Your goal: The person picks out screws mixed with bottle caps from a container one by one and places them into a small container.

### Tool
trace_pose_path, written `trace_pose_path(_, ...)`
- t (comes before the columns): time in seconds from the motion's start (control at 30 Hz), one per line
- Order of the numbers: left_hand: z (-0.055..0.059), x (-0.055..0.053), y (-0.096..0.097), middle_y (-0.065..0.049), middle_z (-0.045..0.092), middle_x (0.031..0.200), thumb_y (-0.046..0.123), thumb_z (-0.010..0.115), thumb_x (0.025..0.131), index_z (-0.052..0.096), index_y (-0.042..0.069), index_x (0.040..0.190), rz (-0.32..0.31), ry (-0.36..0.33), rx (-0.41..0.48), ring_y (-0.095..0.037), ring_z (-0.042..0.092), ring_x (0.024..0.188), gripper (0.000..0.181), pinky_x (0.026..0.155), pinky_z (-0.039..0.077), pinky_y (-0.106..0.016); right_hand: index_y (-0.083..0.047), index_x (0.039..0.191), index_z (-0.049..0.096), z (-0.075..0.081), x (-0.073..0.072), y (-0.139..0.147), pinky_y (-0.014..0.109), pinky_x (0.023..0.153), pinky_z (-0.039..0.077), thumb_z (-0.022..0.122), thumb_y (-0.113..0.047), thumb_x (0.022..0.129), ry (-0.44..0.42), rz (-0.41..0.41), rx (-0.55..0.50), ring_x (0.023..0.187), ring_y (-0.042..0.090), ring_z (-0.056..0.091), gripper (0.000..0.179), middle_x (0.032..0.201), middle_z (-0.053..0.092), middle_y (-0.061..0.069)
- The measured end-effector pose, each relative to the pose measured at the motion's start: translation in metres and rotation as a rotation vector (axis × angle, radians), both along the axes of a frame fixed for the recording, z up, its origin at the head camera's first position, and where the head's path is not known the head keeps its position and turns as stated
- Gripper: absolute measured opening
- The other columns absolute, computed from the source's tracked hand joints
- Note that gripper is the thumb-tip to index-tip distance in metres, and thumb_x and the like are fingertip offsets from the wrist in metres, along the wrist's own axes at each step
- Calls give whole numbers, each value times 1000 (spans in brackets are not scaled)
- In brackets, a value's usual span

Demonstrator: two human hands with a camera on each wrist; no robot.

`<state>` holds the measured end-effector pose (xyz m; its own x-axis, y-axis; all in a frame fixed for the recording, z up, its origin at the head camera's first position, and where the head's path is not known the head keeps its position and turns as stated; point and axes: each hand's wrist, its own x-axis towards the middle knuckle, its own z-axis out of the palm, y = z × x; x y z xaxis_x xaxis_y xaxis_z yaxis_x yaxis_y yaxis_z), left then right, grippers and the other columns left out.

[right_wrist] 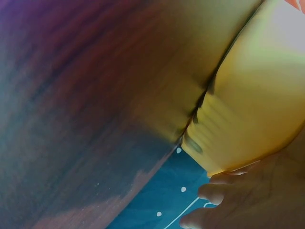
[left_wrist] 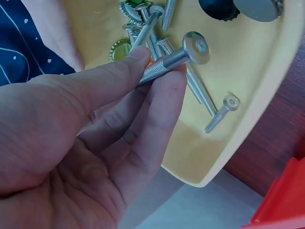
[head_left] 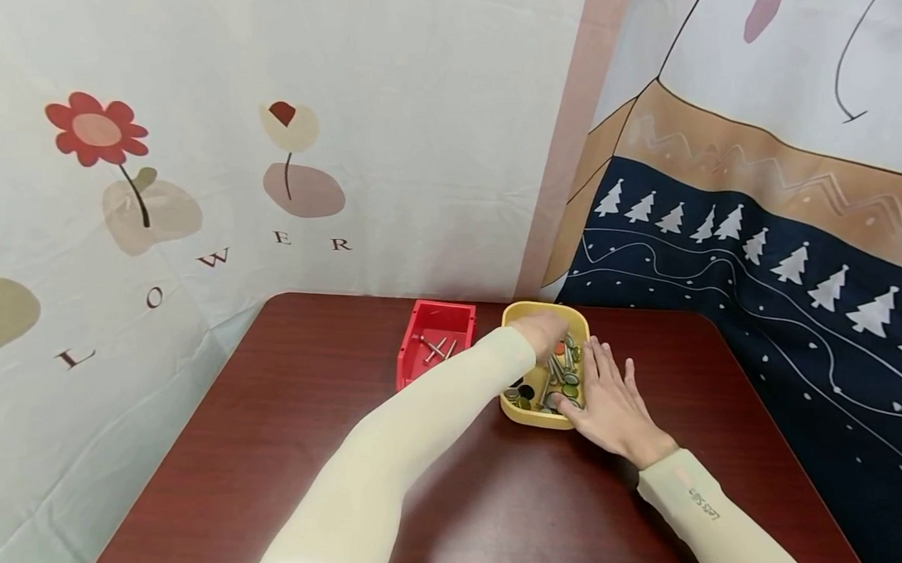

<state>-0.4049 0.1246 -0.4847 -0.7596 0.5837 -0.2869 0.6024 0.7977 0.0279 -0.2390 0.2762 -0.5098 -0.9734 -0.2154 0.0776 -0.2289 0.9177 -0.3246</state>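
My left hand (head_left: pixel 542 330) is inside the far end of a yellow tray (head_left: pixel 549 422). In the left wrist view its thumb and fingers pinch a silver bolt (left_wrist: pixel 175 59) by the threaded shaft, with the wide round head free. Below it lie several loose bolts (left_wrist: pixel 195 86), with a shorter bolt (left_wrist: pixel 223 112) apart near the tray wall. Bottle caps (head_left: pixel 570 391) in green, black and silver share the tray. My right hand (head_left: pixel 618 406) rests along the tray's right side with straight fingers, thumb over the near rim. The right wrist view is dim, showing the tray's outer wall (right_wrist: pixel 243 138).
A red bin (head_left: pixel 439 315) holding several bolts (head_left: pixel 437 348) stands just left of the tray, partly behind my left forearm. Both containers are near the back edge of a dark red-brown table (head_left: pixel 290 386). Printed cloths (head_left: pixel 416 134) hang behind it.
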Motion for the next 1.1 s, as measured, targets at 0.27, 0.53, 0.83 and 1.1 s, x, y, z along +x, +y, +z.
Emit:
trace_pose_path(0.27, 12, 6, -4, 8, 77, 124, 16, 91, 101, 79, 29, 133, 51, -17, -7, -12, 69, 105, 36, 97, 63, -33, 6, 183, 16, 0, 0, 1, 86, 139, 8, 65, -67, 111, 9, 0, 4, 180, 56, 13, 113, 194, 13, 29)
trace_pose_path(0.53, 102, 80, -35, 2, 79, 119, 14, 76, 112, 81, 17, 128, 48, 13, 44, -13, 67, 110, 17, 99, 62, -29, 7, 183, 17, 1, -1, 1, 86, 139, 9, 62, -69, 111, 19, 0, 7, 180, 57, 12, 114, 194, 13, 29)
trace_pose_path(0.83, 105, 81, -53, -1, 80, 112, 17, 80, 112, 80, 12, 127, 68, -31, 181, -13, 73, 93, 16, 80, 64, -28, 6, 183, 16, 1, 0, 0, 86, 139, 8, 62, -68, 112, 10, 0, 5, 181, 56, 12, 113, 194, 13, 29)
trace_pose_path(1.1, 101, 71, -69, -9, 82, 107, 13, 71, 117, 81, 7, 129, 114, -214, 315, -10, 72, 63, 17, 60, 62, -21, 6, 183, 16, 0, 0, -1, 86, 140, 7, 64, -67, 111, 5, -2, 9, 181, 55, 11, 114, 194, 12, 29)
